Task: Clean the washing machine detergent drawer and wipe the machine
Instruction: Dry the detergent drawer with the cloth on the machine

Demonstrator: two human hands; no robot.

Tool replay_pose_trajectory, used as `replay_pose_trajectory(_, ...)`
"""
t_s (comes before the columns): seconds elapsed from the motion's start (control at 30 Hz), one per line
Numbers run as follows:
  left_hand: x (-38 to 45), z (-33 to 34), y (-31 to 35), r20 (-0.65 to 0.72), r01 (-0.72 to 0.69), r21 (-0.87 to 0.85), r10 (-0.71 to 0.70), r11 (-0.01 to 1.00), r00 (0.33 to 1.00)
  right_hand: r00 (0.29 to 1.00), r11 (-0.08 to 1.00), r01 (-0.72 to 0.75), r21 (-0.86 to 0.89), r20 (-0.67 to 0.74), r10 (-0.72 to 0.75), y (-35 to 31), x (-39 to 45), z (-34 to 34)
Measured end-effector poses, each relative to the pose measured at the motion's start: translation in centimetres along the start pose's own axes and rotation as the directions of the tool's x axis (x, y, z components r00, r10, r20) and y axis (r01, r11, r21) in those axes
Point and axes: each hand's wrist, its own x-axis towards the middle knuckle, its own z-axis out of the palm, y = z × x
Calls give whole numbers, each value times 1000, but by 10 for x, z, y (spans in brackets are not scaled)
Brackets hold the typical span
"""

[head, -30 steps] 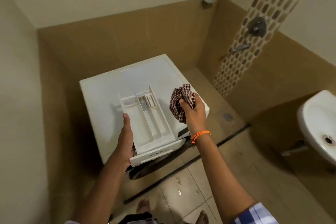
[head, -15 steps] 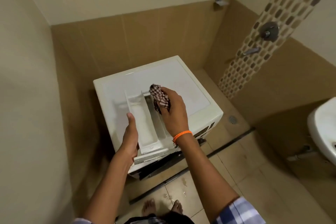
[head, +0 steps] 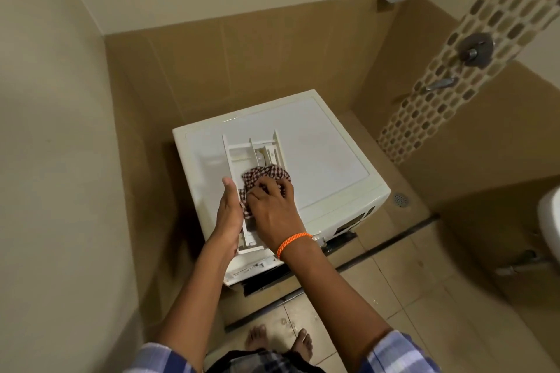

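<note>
White front-loading washing machine standing in the corner of a tan-tiled bathroom. Detergent drawer, removed, lying on the machine's top with its front panel overhanging the near edge — the rear compartments are exposed. Left hand gripping the drawer's left wall, thumb along the rim. Right hand (orange wristband at the wrist) with fingers curled into a checked cloth, pressing it down inside the drawer's compartments. Floor drain beside the machine.
</note>
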Motion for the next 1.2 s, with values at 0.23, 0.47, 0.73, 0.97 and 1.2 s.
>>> replay_pose_trajectory(0.23, 27, -6, -17, -54, 46, -81, -50, 996, 997, 964, 992, 118, 35, 236, -123, 16, 5, -16)
replay_pose_trajectory(0.47, 25, 11, 19, -94, 82, -91, -91, 992, 991, 959, 904, -44, 425, -237, 158, 30, 45, -35)
replay_pose_trajectory(0.73, 41, 10, 11, -55, 40, 0, -39, 999, 998, 895, 643, -114, 758, -202, 397, 9, 67, -31)
replay_pose_trajectory(0.97, 46, -2, -4, -105, -28, -161, 11, 987, 994, 976, 959, -40, 279, 218, -23, 14, 44, -10)
replay_pose_trajectory(1.2, 49, -4, 5, -77, -15, -134, 5, 991, 997, 975, 989, 130, -66, 188, -116, 13, 58, -5)
